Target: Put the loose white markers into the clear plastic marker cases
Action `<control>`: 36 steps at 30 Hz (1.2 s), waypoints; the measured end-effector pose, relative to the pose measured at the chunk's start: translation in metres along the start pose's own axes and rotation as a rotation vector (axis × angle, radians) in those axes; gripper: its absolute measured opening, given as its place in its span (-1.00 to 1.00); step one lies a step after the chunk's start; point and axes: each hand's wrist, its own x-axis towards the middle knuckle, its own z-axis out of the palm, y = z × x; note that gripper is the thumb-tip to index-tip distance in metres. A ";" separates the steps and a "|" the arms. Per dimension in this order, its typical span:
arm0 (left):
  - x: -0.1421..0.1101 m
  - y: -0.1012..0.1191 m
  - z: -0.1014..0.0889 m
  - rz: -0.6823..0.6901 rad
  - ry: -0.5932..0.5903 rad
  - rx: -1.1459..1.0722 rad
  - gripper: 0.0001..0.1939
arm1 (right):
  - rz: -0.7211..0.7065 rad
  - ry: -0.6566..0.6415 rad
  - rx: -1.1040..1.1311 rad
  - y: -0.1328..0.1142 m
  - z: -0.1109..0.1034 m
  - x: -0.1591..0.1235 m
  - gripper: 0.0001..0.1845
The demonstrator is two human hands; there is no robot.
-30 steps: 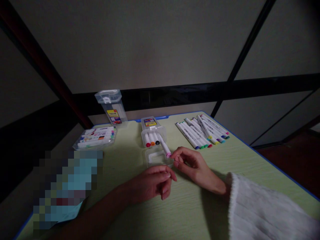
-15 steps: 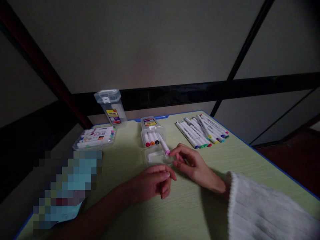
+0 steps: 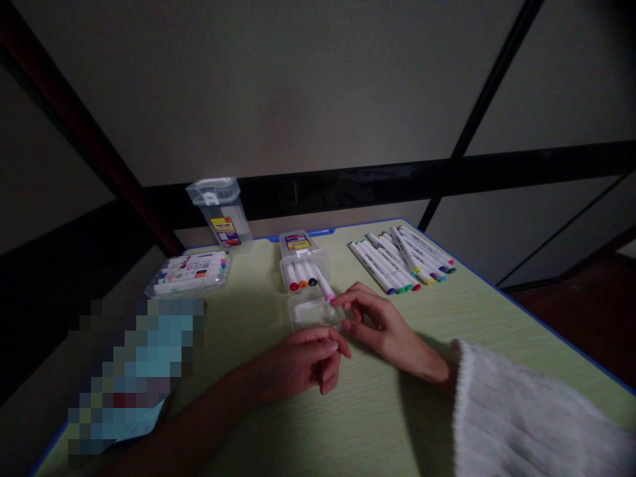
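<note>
While pink-capped marker (image 3: pixel 324 289) juts out, right fingertip (image 3: pixel 334 302) seemingly touches cap.

Head view (the only one); looks forward, steeply down.

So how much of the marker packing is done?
The red, orange and black markers look tucked into the open case. The pink marker is in hand: it pokes out, with the right hand at its end. The loose markers lie outside and look left to do, though I can't tell if all belong in there.
</note>
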 end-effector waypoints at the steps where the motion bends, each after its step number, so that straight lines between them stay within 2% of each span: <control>1: 0.000 0.000 0.000 -0.001 0.002 0.001 -0.80 | -0.003 0.002 -0.003 0.000 0.000 0.000 -0.77; 14: -0.001 0.001 0.001 -0.010 0.021 0.013 -0.79 | -0.022 0.012 0.009 0.003 0.001 0.000 -0.78; 26: 0.000 0.000 0.001 -0.018 0.036 0.014 -0.77 | 0.093 -0.029 0.051 0.001 0.002 0.000 -0.77; 36: -0.001 0.001 0.002 -0.024 0.036 0.014 -0.77 | 0.078 -0.047 0.154 0.005 0.005 0.001 -0.84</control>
